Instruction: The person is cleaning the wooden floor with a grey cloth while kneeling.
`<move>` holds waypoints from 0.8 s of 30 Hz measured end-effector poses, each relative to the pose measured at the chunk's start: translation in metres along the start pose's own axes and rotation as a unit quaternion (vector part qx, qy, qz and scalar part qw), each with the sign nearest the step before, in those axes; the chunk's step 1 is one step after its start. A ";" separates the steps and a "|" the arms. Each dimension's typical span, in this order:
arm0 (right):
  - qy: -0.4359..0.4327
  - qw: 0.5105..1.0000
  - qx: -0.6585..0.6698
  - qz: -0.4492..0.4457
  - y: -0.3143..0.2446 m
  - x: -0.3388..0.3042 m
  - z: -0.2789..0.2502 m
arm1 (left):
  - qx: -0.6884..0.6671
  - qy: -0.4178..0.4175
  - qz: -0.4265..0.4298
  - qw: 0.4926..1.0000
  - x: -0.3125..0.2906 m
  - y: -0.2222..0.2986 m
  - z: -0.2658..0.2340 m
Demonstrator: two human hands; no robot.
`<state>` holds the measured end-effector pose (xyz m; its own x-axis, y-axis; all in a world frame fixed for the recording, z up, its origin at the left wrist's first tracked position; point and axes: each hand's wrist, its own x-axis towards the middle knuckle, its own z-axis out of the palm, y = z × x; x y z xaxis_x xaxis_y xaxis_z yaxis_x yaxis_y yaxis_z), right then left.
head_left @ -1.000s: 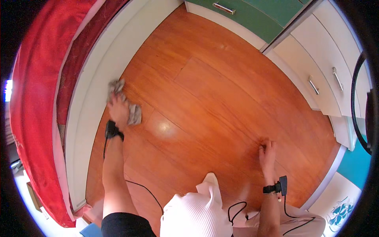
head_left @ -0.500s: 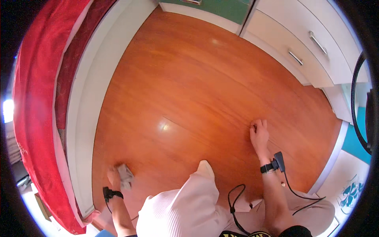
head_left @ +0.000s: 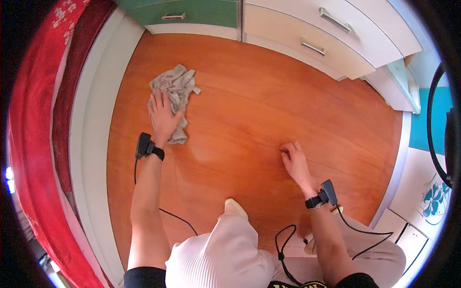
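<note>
A crumpled grey cloth (head_left: pixel 178 89) lies on the glossy reddish-brown wood floor (head_left: pixel 240 96), toward the far left. My left hand (head_left: pixel 163 115) presses flat on its near side, fingers stretched forward and apart, with the arm reaching out. To the right, my right hand (head_left: pixel 294 161) rests low at the floor, its fingers curled in loosely; I see nothing in them. Each wrist wears a black strap with a small dark device and a cable.
A white bed side (head_left: pixel 91 120) with red bedding (head_left: pixel 33 139) runs along the left. A green drawer (head_left: pixel 192 17) and white drawers (head_left: pixel 307 36) with metal handles border the far side. My bent knee and a light slipper (head_left: pixel 235 208) are at the near middle.
My left hand has swept the cloth forward from near the bed's lower end to the far left floor, and the cloth is more spread out. My right hand stays curled at the floor.
</note>
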<state>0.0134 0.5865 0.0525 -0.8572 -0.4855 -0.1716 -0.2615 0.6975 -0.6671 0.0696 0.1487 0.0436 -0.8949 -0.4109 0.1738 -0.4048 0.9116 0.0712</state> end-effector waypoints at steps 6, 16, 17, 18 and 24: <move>-0.022 0.998 -0.012 0.049 0.010 -0.025 -0.015 | -0.020 0.109 -0.079 0.991 0.046 0.000 0.047; 0.064 0.993 -0.023 0.096 0.034 -0.040 -0.047 | -0.049 0.096 0.047 0.993 0.130 0.156 0.082; 0.063 0.993 -0.016 0.099 0.036 -0.039 -0.048 | -0.054 0.104 0.102 0.988 0.122 0.179 0.083; 0.086 0.990 -0.031 0.112 0.044 -0.043 -0.063 | -0.112 0.087 0.139 0.980 0.107 0.222 0.082; 0.161 0.973 -0.014 0.163 0.056 -0.050 -0.112 | -0.352 -0.091 0.388 0.847 -0.014 0.357 0.025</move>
<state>-0.0077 0.7089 0.1049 -0.9900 -0.0494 -0.1321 0.0393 0.8029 -0.5948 -0.0668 0.4800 0.0422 -0.8799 0.3788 0.2868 0.4740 0.6592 0.5837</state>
